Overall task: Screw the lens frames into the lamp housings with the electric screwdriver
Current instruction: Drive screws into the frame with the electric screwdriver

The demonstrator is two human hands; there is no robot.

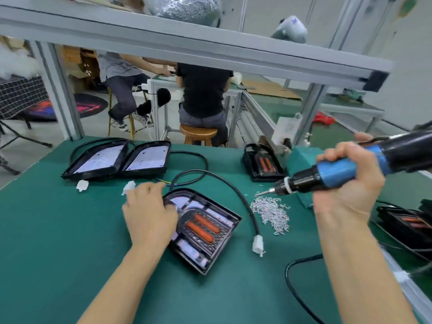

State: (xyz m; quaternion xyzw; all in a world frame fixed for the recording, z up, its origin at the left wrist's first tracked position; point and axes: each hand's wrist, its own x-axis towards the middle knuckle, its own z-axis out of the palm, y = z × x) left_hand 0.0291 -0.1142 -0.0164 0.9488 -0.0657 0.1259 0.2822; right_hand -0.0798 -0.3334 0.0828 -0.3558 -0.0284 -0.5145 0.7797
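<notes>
Head view puts the lamp housing just below the middle of the frame, lying flat on the green mat with its lens frame seated inside, two orange bars showing through it. We judge it a stiff, light moulded-plastic shell, probably slick on the lens face and easy to scratch or crack if the driver is forced, so we would steady it by the black rim rather than the clear insert. Our left hand does roughly that: it rests on the housing's upper-left corner, fingers bent over the rim and pressing it down. Our right hand, at the right of the frame, is wrapped round the blue grip of the electric screwdriver, whose bit points left and hangs above the screw pile, apart from the housing. That tool looks the heaviest item in play (its cord runs off the right edge). Counting outward: one housing under our hand, two open housings side by side at upper left showing pale boards, one more with orange bars at upper centre-right, and at least one partly cut off at the right edge. Screws are too many to count. We see three white connectors on cable ends, and two seated people beyond the bench.
</notes>
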